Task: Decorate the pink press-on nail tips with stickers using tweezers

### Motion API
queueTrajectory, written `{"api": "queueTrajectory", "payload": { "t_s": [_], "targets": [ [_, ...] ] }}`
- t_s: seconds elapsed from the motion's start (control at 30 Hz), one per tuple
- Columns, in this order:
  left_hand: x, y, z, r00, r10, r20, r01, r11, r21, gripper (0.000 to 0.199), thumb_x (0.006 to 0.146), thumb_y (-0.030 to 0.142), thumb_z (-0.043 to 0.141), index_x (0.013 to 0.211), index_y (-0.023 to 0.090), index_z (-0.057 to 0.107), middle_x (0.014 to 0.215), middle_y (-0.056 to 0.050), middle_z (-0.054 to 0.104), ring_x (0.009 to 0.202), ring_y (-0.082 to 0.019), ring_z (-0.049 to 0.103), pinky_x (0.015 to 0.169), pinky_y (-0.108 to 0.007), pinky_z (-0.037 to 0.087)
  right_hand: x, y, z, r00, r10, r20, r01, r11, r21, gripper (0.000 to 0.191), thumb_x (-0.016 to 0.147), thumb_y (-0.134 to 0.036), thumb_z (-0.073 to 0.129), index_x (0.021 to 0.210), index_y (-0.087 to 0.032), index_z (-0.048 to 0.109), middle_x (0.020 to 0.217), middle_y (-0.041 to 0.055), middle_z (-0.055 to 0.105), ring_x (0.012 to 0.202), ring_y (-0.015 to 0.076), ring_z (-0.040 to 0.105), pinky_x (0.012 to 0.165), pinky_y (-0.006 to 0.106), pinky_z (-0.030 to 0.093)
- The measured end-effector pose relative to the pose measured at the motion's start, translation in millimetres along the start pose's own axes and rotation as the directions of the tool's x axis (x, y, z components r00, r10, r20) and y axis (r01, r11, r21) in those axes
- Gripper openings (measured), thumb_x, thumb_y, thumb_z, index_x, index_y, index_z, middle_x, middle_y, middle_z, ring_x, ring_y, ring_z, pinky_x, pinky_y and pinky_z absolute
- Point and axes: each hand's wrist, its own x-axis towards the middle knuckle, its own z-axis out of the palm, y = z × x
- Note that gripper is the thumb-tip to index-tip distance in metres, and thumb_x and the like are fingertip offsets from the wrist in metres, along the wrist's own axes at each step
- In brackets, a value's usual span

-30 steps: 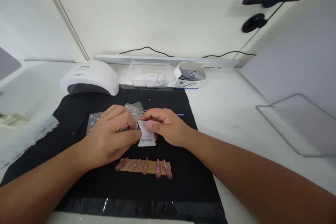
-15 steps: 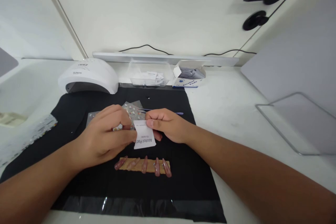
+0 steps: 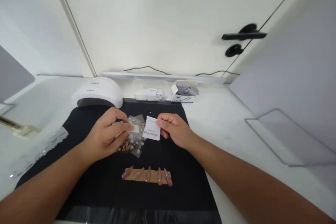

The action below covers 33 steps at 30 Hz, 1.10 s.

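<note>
My right hand [image 3: 174, 129] pinches a white sachet [image 3: 151, 128] printed "Alcohol Pad" by its right edge. Between the fingertips of my left hand [image 3: 110, 134] is a small white alcohol pad [image 3: 134, 129], apart from the sachet. Beneath and beside my left fingers lie clear sticker sheets [image 3: 136, 145] with small coloured and white motifs, partly covered by the hand. Nearer to me, several pinkish, pointed false nails [image 3: 148, 174] sit in a row across a tan strip [image 3: 141, 178] on the black mat [image 3: 126, 196].
At the back stand a white nail lamp [image 3: 98, 91], a clear tray [image 3: 139, 95] with white packets and an opened box of alcohol pads [image 3: 186, 92]. A shiny silvery sheet [image 3: 42, 152] lies at left. A wire frame [image 3: 265, 148] is at right.
My hands have moved apart. The alcohol pad now shows in my left fingers, away from the sachet in my right. The camera view has tilted upward.
</note>
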Motion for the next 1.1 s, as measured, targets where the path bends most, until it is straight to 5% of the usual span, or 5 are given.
{"api": "queueTrajectory", "payload": {
  "t_s": [0.33, 0.6, 0.8, 0.97, 1.1],
  "targets": [
    [3, -5, 9.2, 0.998, 0.023, 0.052, -0.020, 0.998, -0.055, 0.013, 0.090, 0.006, 0.053, 0.095, 0.016, 0.061, 0.092, -0.007, 0.061, 0.084, -0.018, 0.053, 0.075, -0.033, 0.048, 51, -50, -42, 0.863, -0.058, -0.503, -0.191, 0.882, -0.431, 0.034, 0.091, -0.038, 0.049, 0.064, -0.017, 0.052, 0.050, -0.0044, 0.044, 0.046, 0.0098, 0.040, 0.048, 0.024, 0.031],
    [6, -7, 5.8, 0.997, 0.063, 0.035, -0.064, 0.997, 0.032, 0.014, 0.090, 0.010, 0.051, 0.091, 0.015, 0.064, 0.089, -0.009, 0.064, 0.082, -0.019, 0.054, 0.074, -0.035, 0.049, 98, -62, -53, 0.863, -0.048, -0.503, -0.350, 0.661, -0.663, 0.025, 0.096, -0.037, 0.058, 0.105, -0.014, 0.063, 0.104, 0.0068, 0.065, 0.089, 0.0183, 0.064, 0.080, 0.037, 0.055],
    [4, -14, 6.5, 0.996, 0.057, 0.068, -0.060, 0.997, 0.041, 0.015, 0.089, 0.011, 0.052, 0.088, 0.015, 0.066, 0.090, -0.009, 0.064, 0.082, -0.020, 0.054, 0.074, -0.036, 0.049, 28, -63, -44, 0.870, -0.150, -0.470, -0.268, 0.655, -0.706, 0.027, 0.094, -0.036, 0.049, 0.090, -0.016, 0.066, 0.086, 0.0055, 0.068, 0.085, 0.0204, 0.061, 0.076, 0.033, 0.045],
    [-1, -21, 7.0, 0.997, 0.021, 0.074, -0.021, 1.000, 0.000, 0.015, 0.091, 0.016, 0.052, 0.086, 0.015, 0.066, 0.088, -0.009, 0.064, 0.083, -0.020, 0.055, 0.077, -0.035, 0.049, -63, -50, -19, 0.878, -0.083, -0.471, -0.291, 0.689, -0.664, 0.024, 0.088, -0.037, 0.049, 0.084, -0.018, 0.063, 0.073, 0.0023, 0.063, 0.067, 0.0193, 0.057, 0.065, 0.032, 0.041],
    [-5, -25, 7.3, 0.999, -0.034, 0.042, 0.035, 0.999, -0.032, 0.015, 0.091, 0.017, 0.053, 0.085, 0.016, 0.066, 0.089, -0.008, 0.063, 0.086, -0.020, 0.058, 0.083, -0.036, 0.049, -113, -36, 9, 0.923, -0.038, -0.382, -0.257, 0.677, -0.689, 0.011, 0.078, -0.030, 0.062, 0.081, -0.020, 0.064, 0.077, 0.0030, 0.062, 0.079, 0.0226, 0.057, 0.076, 0.037, 0.041]
  ]
}}
